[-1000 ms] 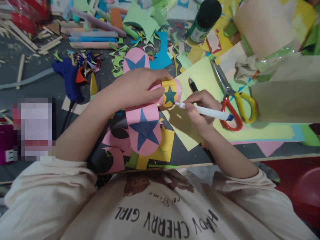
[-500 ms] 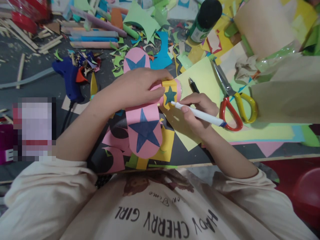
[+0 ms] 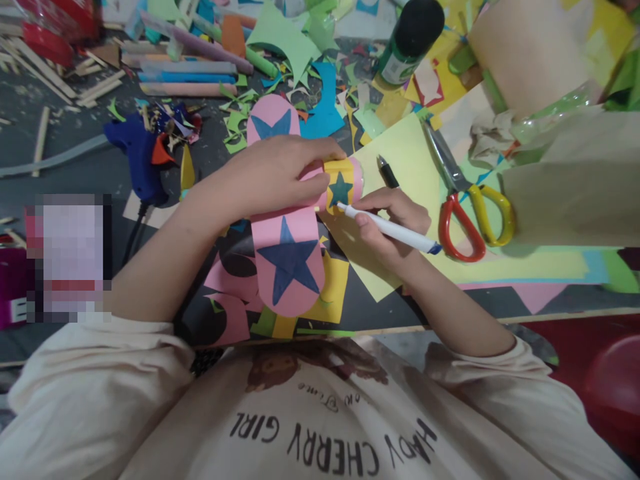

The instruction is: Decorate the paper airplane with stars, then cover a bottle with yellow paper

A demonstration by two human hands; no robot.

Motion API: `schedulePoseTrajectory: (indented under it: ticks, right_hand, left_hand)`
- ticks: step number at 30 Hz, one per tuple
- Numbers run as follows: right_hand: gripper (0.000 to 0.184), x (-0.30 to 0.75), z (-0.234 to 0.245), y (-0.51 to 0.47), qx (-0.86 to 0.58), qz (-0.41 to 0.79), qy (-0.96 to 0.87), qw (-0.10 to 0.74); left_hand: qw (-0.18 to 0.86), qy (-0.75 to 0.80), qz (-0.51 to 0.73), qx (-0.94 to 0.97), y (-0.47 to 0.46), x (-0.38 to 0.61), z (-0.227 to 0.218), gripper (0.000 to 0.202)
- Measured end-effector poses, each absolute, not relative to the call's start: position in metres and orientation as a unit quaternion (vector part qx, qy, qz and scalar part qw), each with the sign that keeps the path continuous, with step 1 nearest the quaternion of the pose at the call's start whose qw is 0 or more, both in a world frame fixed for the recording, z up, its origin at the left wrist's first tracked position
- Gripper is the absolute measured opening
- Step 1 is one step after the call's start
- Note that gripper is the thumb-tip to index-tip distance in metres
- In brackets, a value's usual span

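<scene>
My left hand (image 3: 295, 170) lies over the middle of a pink paper craft (image 3: 260, 230), its fingers closed round the part with a yellow band (image 3: 333, 170). Rounded pink ends stick out above and below the hand, each bearing a dark blue star. On the yellow band is a dark green star (image 3: 341, 189). My right hand (image 3: 395, 220) grips a white marker (image 3: 395, 230) with a blue end, its tip at the star's lower edge. Just beyond that hand, a black pen (image 3: 388, 172) rests partly on pale yellow paper (image 3: 410, 153).
Scissors (image 3: 457, 177) with red and yellow handles lie to the right. A blue glue gun (image 3: 137, 157) is at left. Behind are a dark-capped bottle (image 3: 413, 40), several coloured markers (image 3: 187, 68), wooden sticks (image 3: 45, 70) and paper scraps (image 3: 283, 40). Brown paper (image 3: 575, 180) sits far right.
The marker and my right hand have shifted slightly left, with the tip now on the star's lower edge. My left hand and the paper craft stay in place.
</scene>
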State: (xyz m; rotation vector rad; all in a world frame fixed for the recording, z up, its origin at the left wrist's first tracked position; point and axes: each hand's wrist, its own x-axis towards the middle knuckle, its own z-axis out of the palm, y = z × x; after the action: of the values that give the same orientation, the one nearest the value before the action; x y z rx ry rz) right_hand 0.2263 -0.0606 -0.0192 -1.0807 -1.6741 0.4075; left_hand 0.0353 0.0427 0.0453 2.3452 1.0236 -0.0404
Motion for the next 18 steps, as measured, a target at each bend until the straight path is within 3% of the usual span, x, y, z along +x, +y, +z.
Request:
schedulePoseTrajectory:
  ticks: [3,9,12,18]
  right_hand:
    - [0.018,0.226,-0.022,-0.061,-0.466,0.173,-0.689,0.528]
    - [0.023,0.224,-0.025,-0.051,-0.457,0.206,-0.571,0.65]
    - [0.022,0.228,-0.029,-0.048,-0.478,0.226,-0.586,0.614]
    - [0.059,0.235,-0.05,-0.042,-0.468,0.32,-0.651,0.505]
  left_hand:
    - [0.28,0.381,-0.016,0.881,0.043,0.035,0.045,0.051]
    - [0.284,0.367,-0.031,0.885,0.042,0.035,0.049,0.054]
    - [0.311,0.373,-0.028,0.874,0.042,0.034,0.048,0.053]
    - [0.391,0.375,0.063,0.838,0.046,0.027,0.058,0.05]
